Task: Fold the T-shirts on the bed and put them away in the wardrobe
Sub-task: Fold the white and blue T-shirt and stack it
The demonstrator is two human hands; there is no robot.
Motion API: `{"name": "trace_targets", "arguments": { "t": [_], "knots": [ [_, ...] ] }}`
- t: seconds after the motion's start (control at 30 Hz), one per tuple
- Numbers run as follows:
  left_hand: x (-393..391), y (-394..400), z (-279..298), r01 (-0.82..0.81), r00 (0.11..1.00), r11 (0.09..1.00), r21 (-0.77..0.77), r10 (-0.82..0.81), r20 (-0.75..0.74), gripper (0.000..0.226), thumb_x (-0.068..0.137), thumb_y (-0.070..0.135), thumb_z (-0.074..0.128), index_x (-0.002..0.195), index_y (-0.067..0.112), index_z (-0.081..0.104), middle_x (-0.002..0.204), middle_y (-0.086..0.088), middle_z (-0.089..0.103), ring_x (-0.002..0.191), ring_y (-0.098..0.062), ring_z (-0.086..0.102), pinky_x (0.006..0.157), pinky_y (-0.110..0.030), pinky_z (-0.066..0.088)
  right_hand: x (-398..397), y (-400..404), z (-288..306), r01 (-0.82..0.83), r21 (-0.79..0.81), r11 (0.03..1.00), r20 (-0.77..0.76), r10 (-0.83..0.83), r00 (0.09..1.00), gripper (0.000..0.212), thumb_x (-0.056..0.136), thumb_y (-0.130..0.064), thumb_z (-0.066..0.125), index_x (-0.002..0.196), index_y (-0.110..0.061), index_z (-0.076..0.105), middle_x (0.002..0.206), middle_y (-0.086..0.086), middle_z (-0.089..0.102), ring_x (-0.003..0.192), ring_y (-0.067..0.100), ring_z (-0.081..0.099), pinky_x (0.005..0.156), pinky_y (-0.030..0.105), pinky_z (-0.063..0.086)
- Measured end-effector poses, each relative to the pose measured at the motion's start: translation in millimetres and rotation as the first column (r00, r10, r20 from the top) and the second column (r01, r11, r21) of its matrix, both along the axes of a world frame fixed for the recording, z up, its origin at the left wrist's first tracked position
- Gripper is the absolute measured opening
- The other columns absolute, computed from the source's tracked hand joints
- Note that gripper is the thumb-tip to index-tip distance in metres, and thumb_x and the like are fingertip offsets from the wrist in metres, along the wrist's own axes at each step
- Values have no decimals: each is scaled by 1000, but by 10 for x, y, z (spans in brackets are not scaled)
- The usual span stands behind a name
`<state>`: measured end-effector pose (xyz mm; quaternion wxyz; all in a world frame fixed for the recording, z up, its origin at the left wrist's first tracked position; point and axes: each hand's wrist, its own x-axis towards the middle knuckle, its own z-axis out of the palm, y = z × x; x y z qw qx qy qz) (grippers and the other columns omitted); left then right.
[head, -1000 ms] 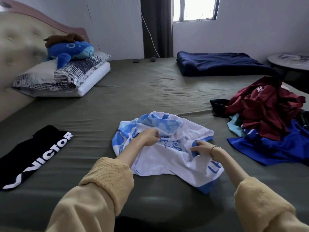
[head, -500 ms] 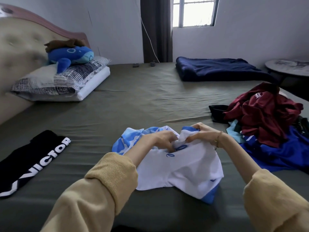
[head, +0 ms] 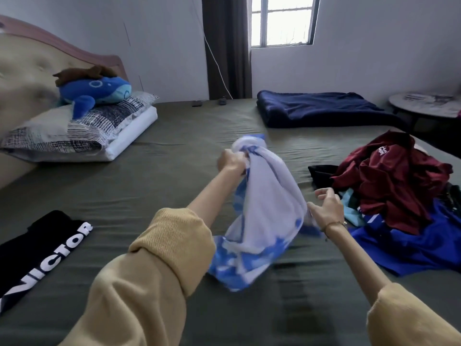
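L hand (head: 230, 163) grips the white-blue T-shirt (head: 262, 221) bunched, lifted mid-bed (head: 174, 171) — R hand (head: 325, 208) pinches its side, other fingers loose.

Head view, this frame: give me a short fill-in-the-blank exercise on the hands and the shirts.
1. The left hand grips the white and ____ T-shirt and lifts it.
2. The black T-shirt lying flat on the bed reads ____.
3. On top of the unfolded pile lies a ____ garment.
4. The right hand holds the lifted shirt at its ____ edge.

Missing words: blue; VICTOR; maroon; right
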<state>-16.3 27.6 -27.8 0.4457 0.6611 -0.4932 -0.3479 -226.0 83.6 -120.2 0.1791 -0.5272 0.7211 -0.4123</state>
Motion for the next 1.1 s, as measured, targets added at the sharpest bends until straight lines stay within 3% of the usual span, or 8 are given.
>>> {"name": "trace_targets", "arguments": {
  "t": [0.27,0.37,0.5,0.63,0.73,0.9,0.97,1.1],
  "knots": [
    [812,-262,-836,-292,688,942,167,329,-647,29,95,6,51,123,5,51,115,-9,61,91,-22,58,85,-35,50,296,-113,-193,-103,152,983,79,92,993,40,89,-28,60,116,1,53,121,26,52,116,36,47,96,34,33],
    [1008,-6,-1048,-260,695,915,309,399,-598,36,95,3,43,131,1,47,124,-12,58,109,-28,58,79,-35,49,392,-80,-310,-221,399,890,107,194,975,73,72,-53,71,124,-8,47,126,19,49,118,33,47,99,38,40],
    [941,202,-1113,-180,844,884,431,364,-394,39,89,-3,44,128,6,45,90,-8,50,86,-22,49,78,-34,40,512,10,-431,-208,662,720,-234,463,855,81,67,-41,77,131,-21,31,133,12,33,129,30,31,104,42,34],
    [772,314,-1188,-54,901,857,512,263,-346,12,89,-2,51,88,10,52,83,-2,54,67,-12,47,51,-23,37,586,40,-464,-179,559,810,-465,485,741,60,72,-28,69,123,-25,38,128,6,30,126,26,27,103,42,28],
    [702,299,-1282,-92,899,880,466,275,-342,24,87,-3,52,109,5,58,97,-4,60,66,-11,51,32,-18,40,660,72,-490,-313,289,904,-640,426,640,43,74,-6,56,112,-23,50,128,3,36,123,25,34,89,30,29],
    [692,351,-1367,-73,858,866,494,307,-411,15,92,12,59,105,5,56,107,-7,55,88,-20,53,78,-32,44,783,100,-450,-468,411,782,-464,622,631,24,84,-9,51,95,-20,68,96,-2,53,103,19,56,75,23,38],
    [699,359,-1382,-48,852,879,475,284,-440,25,90,7,60,115,2,56,113,-13,57,92,-22,53,68,-29,49,849,117,-480,-473,450,757,-424,648,633,19,82,-23,58,99,-22,66,96,-1,57,102,19,57,88,26,42],
    [626,412,-1428,-57,850,897,438,273,-450,19,84,-2,61,71,10,54,56,-2,60,49,-9,53,33,-12,33,942,239,-574,-369,546,753,-485,642,594,33,83,-34,61,112,-20,54,113,4,59,105,26,57,78,30,41]
  ]
}}
